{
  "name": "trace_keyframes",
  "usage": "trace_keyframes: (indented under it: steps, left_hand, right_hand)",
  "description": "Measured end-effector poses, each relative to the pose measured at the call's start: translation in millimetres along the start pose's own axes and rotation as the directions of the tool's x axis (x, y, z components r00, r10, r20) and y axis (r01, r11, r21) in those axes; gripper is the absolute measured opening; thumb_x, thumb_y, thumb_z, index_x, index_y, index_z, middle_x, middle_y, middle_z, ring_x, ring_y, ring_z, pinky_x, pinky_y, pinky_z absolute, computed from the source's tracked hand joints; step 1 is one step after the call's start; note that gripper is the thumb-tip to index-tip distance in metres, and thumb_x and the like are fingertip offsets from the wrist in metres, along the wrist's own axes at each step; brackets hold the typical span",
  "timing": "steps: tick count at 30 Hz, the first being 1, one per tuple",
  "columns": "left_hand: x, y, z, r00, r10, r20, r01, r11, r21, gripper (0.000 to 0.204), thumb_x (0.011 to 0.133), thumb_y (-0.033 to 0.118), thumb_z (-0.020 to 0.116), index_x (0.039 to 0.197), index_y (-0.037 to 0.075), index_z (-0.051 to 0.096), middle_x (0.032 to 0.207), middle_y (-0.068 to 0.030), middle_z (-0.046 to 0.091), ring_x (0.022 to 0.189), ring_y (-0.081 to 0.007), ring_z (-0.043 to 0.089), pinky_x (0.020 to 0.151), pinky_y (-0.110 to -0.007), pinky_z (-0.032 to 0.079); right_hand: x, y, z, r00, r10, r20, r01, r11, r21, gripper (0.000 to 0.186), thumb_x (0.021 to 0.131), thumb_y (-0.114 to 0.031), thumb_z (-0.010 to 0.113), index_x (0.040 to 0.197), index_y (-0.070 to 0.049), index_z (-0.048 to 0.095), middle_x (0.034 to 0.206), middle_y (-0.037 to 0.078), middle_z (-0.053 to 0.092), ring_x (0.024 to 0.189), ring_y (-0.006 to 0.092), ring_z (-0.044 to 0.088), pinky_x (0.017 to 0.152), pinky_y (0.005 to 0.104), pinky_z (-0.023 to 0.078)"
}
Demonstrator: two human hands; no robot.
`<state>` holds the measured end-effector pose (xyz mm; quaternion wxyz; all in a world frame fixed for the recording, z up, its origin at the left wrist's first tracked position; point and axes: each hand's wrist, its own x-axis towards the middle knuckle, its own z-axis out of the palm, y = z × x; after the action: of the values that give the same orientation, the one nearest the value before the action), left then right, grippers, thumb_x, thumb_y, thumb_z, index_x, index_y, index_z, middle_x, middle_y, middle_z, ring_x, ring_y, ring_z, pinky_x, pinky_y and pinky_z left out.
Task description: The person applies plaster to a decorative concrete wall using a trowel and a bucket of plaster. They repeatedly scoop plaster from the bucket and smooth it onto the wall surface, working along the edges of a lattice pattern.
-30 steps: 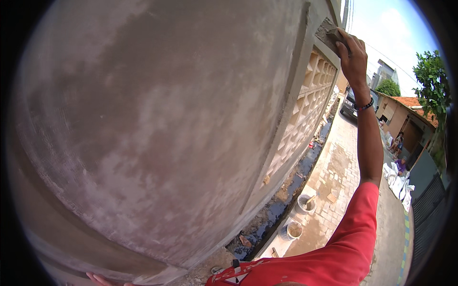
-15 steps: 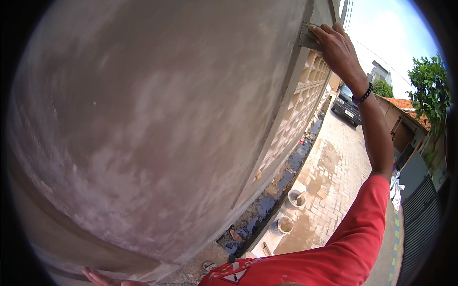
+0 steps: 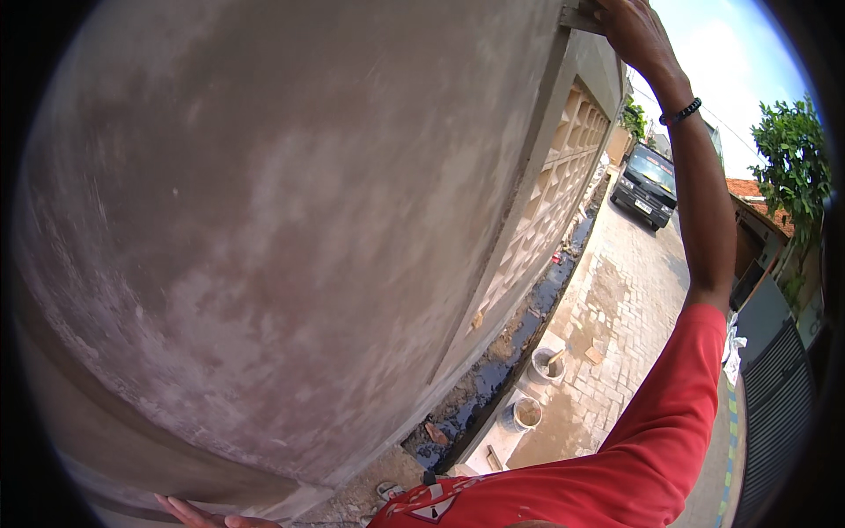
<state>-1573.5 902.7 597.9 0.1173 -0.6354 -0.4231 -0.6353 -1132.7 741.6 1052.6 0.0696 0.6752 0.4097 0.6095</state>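
My right hand [image 3: 629, 31] is raised high at the upper right, its fingers closed on a flat grey mortar-smeared piece [image 3: 583, 19]. That piece lies against the vertical edge of the plastered wall [image 3: 290, 229], beside the opening with the pale breeze blocks [image 3: 563, 167]. The picture's top edge cuts off part of the hand, so the full shape of the piece is hidden. Low at the left, my left hand [image 3: 207, 515] shows only its outstretched fingers, close to the wall's lower ledge. Nothing is visible in it.
A gutter of dark water [image 3: 493, 378] runs along the wall's foot. Beside it stand two mortar buckets [image 3: 521, 415], one with a handle sticking out. A dark vehicle [image 3: 647, 189] stands farther along the paved lane [image 3: 629, 308]. A dark ribbed gate [image 3: 779, 422] is at right.
My right hand and the flat grey piece have moved upward along the wall edge, partly out of the picture. More of the vehicle now shows. My left hand has hardly moved.
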Motion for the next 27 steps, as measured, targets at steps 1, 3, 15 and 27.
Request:
trace_keyframes:
  steps: [1, 3, 15, 27]
  left_hand:
    - [0.6, 0.8, -0.2, 1.0, -0.004, 0.002, 0.004, 1.0, -0.002, 0.06, 0.104, 0.041, 0.026, 0.144, -0.004, 0.032, 0.151, -0.0261, 0.029, 0.139, -0.0419, 0.03, 0.115, -0.054, 0.024]
    - [-0.1, 0.3, -1.3, 1.0, -0.011, 0.01, 0.011, 1.0, -0.002, 0.059, 0.104, 0.04, 0.026, 0.144, -0.004, 0.033, 0.151, -0.026, 0.029, 0.139, -0.0421, 0.029, 0.115, -0.055, 0.024]
    - [-0.3, -3.2, -3.9, 0.999, -0.033, 0.0, 0.033, 0.999, -0.008, 0.06, 0.103, 0.041, 0.026, 0.143, -0.003, 0.036, 0.15, -0.0271, 0.03, 0.139, -0.0438, 0.029, 0.114, -0.058, 0.022]
    - [3.1, 5.2, -4.7, 0.997, -0.065, 0.044, 0.065, 0.998, -0.007, 0.06, 0.103, 0.042, 0.027, 0.144, -0.002, 0.033, 0.149, -0.0256, 0.031, 0.139, -0.0411, 0.03, 0.113, -0.055, 0.024]
  right_hand:
    - [2.3, 6.8, 3.3, 0.988, -0.119, -0.103, 0.113, 0.991, -0.066, 0.016, 0.082, 0.002, 0.059, 0.087, -0.009, 0.069, 0.089, 0.002, 0.068, 0.084, 0.0205, 0.064, 0.088, 0.0411, 0.043]
    - [2.3, 9.4, 5.5, 0.985, -0.159, -0.06, 0.161, 0.987, 0.018, 0.013, 0.085, -0.002, 0.059, 0.086, -0.011, 0.069, 0.086, 0.002, 0.068, 0.077, 0.0203, 0.063, 0.08, 0.0383, 0.046]
    - [-112.3, -66.4, 20.9, 0.969, -0.036, 0.246, 0.011, 0.995, 0.101, 0.026, 0.086, -0.005, 0.062, 0.112, -0.007, 0.067, 0.099, 0.009, 0.07, 0.098, 0.0269, 0.06, 0.084, 0.0357, 0.049]
    - [-40.4, 58.0, 70.0, 0.886, 0.46, -0.063, -0.116, 0.352, 0.929, 0.019, 0.091, -0.017, 0.059, 0.101, -0.004, 0.069, 0.068, 0.002, 0.06, 0.064, 0.012, 0.057, 0.059, 0.0295, 0.049]
